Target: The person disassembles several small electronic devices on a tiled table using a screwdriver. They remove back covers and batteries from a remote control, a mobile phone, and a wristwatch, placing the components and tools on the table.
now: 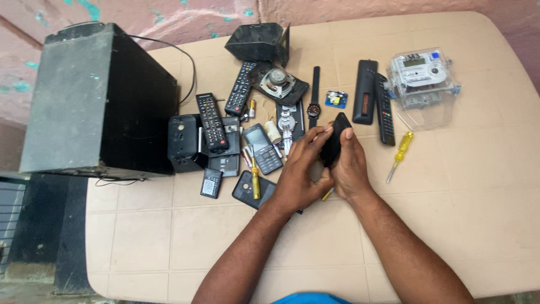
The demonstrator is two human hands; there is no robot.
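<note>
Both hands meet over the beige worktop (450,186). The left hand (298,174) and right hand (350,169) pinch a small black phone (336,138) between them, held upright, thumbs pressed against its edge. Remote controls (211,121), a yellow screwdriver (400,155) and a clear meter (423,76) lie around.

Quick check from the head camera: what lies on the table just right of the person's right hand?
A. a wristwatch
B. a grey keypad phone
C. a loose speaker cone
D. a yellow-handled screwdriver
D: the yellow-handled screwdriver lies alone on the table just right of the right hand, which with the left hand holds a small black device.
</note>
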